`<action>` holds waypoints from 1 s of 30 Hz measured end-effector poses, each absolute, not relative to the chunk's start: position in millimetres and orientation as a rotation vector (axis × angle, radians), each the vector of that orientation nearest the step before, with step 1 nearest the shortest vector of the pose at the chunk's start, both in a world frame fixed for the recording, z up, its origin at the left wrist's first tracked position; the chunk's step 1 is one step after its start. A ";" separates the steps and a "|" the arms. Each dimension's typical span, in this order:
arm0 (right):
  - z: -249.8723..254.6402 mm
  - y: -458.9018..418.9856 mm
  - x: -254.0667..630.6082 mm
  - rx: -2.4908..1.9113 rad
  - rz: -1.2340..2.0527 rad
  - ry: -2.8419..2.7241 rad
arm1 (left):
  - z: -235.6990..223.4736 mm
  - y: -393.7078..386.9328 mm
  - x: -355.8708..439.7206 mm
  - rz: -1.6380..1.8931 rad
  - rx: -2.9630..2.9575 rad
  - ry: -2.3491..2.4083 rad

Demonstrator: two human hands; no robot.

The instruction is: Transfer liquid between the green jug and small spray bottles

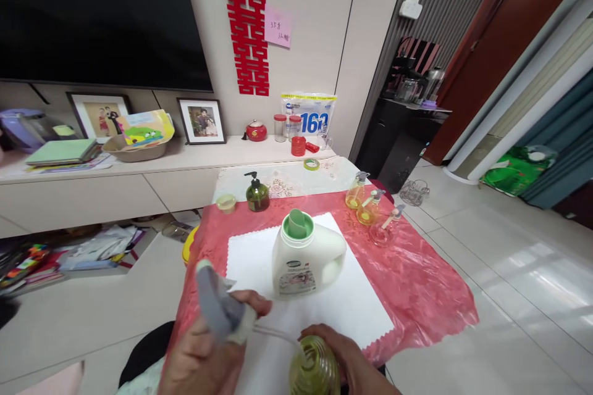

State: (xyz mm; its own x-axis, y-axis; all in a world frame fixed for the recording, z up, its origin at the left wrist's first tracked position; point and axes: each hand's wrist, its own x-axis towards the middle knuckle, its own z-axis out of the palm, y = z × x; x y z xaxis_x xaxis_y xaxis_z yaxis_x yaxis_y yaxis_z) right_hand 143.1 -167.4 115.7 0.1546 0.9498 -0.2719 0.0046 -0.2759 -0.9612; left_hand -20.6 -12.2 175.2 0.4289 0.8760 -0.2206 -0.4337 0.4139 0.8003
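My left hand (208,345) is closed round a grey-and-white trigger spray head (217,305), blurred by motion. A thin pale dip tube (277,332) runs from it to the mouth of a ribbed yellow-green bottle (315,370); whether its tip is inside is hard to tell. Gripped from the right side by my right hand (340,352), the bottle is held at the near edge of the white sheet. Just beyond both hands, a white detergent jug (301,259) stands upright with a green spout in its open neck.
Several clear spray bottles (367,210) stand along the right of the red-covered table (417,284). A dark green pump bottle (257,194) and a small pale cap (226,202) are at the back left. Green tape (311,164) lies farther back, before the low cabinet.
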 end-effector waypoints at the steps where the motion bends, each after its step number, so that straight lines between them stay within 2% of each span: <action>1: 115.7 -170.5 144.6 -1.530 1.287 -0.958 | 177.8 -6.3 -24.1 0.967 0.669 0.730; 6: 110.0 -190.5 159.9 -1.649 1.259 -0.721 | 173.9 18.9 -32.5 1.060 0.482 0.840; 11: 118.1 -200.2 187.7 -1.352 1.214 -0.729 | 130.7 22.3 -16.5 0.946 0.542 0.734; 20: 174.2 -196.4 241.0 -1.749 0.604 -0.922 | 39.4 5.5 11.0 0.935 0.552 0.857; 25: 208.8 -176.6 260.9 -2.105 0.129 -1.294 | 26.8 4.6 11.7 0.963 0.567 0.877; 30: 235.0 -149.7 263.0 -2.177 -0.188 -1.504 | 22.7 3.8 9.2 0.945 0.635 0.841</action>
State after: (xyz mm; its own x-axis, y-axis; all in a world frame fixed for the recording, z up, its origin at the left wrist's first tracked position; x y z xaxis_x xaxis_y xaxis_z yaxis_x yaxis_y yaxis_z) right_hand 263.0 -149.7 235.0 0.3853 0.8429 0.3756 0.9093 -0.2775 -0.3100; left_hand 9.2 3.8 22.7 0.3248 0.8849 -0.3338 -0.4347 0.4531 0.7783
